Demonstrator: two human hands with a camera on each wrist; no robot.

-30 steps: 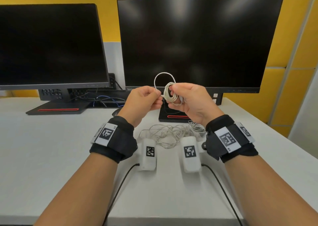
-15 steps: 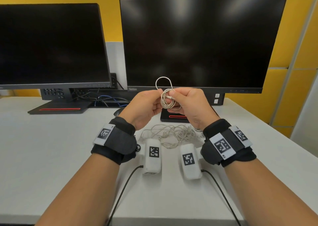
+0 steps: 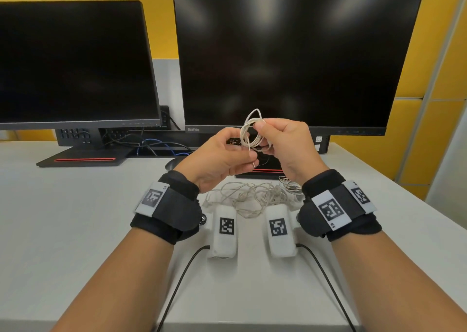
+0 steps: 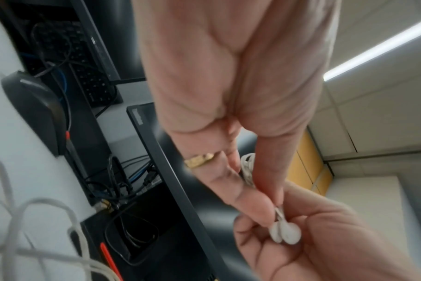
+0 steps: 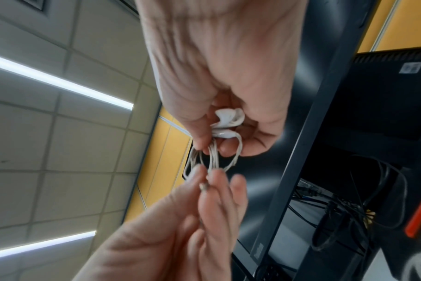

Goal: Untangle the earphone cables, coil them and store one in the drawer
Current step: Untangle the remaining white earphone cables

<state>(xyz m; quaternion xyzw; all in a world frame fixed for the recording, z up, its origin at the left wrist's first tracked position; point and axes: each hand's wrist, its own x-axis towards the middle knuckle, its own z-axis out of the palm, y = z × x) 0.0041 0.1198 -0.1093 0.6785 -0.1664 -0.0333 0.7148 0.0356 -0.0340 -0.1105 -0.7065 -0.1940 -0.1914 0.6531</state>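
Note:
A white earphone cable coil (image 3: 252,133) hangs in the air in front of the right monitor, held between both hands. My right hand (image 3: 260,129) grips the coil and its earbuds (image 5: 226,121) with curled fingers. My left hand (image 3: 249,154) pinches the cable's plug end (image 5: 204,187) between thumb and forefinger, just below the coil. In the left wrist view the earbuds (image 4: 285,232) lie against the right palm, under my left fingertips (image 4: 257,211). A second, tangled earphone cable (image 3: 250,196) lies on the table (image 3: 75,218) below the hands. No drawer is in view.
Two dark monitors (image 3: 290,53) (image 3: 70,61) stand at the back on black stands, with cables and a black mouse (image 3: 173,164) between them. Two white tagged boxes (image 3: 225,230) (image 3: 280,230) with black leads sit near the front. A small wire bundle (image 3: 290,184) lies by my right wrist.
The large loose loop above the coil has shrunk and drawn in against the coil. My left hand has shifted a little lower, onto the cable's end. The right hand keeps its grip.

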